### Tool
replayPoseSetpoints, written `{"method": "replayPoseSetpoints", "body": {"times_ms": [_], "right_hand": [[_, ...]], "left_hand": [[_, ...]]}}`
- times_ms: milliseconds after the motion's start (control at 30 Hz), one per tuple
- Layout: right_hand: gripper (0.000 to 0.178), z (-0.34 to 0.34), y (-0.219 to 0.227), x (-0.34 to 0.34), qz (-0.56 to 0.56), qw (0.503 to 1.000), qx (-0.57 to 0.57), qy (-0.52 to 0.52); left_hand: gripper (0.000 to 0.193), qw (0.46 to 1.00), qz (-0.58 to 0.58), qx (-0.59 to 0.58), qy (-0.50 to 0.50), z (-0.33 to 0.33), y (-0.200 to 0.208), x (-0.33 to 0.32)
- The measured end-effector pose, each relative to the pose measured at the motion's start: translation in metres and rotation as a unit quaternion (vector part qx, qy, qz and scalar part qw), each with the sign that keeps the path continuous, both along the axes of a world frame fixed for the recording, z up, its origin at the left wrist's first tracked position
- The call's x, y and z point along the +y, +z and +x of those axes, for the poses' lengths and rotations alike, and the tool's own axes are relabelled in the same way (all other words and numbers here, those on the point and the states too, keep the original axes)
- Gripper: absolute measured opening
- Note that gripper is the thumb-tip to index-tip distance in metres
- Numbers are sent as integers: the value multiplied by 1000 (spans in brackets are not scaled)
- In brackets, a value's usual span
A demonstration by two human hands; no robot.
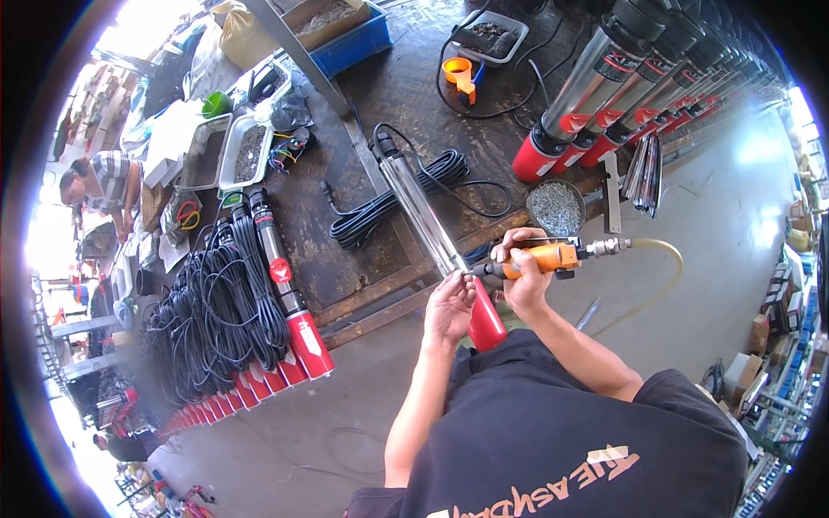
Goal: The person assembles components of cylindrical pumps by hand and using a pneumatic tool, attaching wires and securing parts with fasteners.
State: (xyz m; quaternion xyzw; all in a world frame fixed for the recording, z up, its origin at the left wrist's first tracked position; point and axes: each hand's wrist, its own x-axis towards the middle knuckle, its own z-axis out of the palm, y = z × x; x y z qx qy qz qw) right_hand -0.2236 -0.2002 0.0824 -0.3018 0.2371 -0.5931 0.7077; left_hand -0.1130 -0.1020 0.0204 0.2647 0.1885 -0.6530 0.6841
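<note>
A long steel tube pump (420, 210) with a red end (485, 322) lies slanted across the workbench edge, a black cable coiled at its far end. My left hand (450, 305) grips the tube near the red end. My right hand (524, 272) holds an orange air screwdriver (540, 258) sideways, its tip against the tube beside my left hand. A yellowish hose (658, 259) runs from the tool's back end.
A round pan of small screws (554, 207) sits just behind the tool. Rows of finished pumps with red ends (294, 332) and black cables (216, 311) lie at left; more pumps (596, 95) at upper right. Trays of parts (246, 151) are on the bench. Another person (104, 186) works at far left.
</note>
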Motion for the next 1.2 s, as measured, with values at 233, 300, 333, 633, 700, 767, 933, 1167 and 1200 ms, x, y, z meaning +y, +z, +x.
{"method": "replayPoseSetpoints", "body": {"times_ms": [233,300,333,633,700,767,933,1167,1200], "right_hand": [[21,8,-9,1,-111,990,84,21],[21,11,-20,0,-122,985,110,54],[20,12,-25,-1,-125,981,130,67],[21,28,-45,-18,-119,971,181,97],[21,30,-48,-17,-150,967,177,106],[22,34,-50,-19,-181,957,198,112],[21,39,-59,-20,-174,964,178,93],[25,-1,-91,-18,-162,947,277,-5],[19,-17,-74,-26,-179,935,306,23]], "left_hand": [[11,995,78,64,8,4,-7,-14],[11,984,170,54,17,5,-4,-29],[11,985,160,61,17,7,-7,-30],[16,961,193,-187,-65,17,-3,-27],[26,891,201,-384,-134,19,-9,-16],[29,863,197,-439,-155,24,-20,-13],[35,856,179,-458,-158,22,-24,-13],[34,802,241,-512,-190,20,-20,-19],[38,798,251,-518,-177,20,-28,-14]]}}
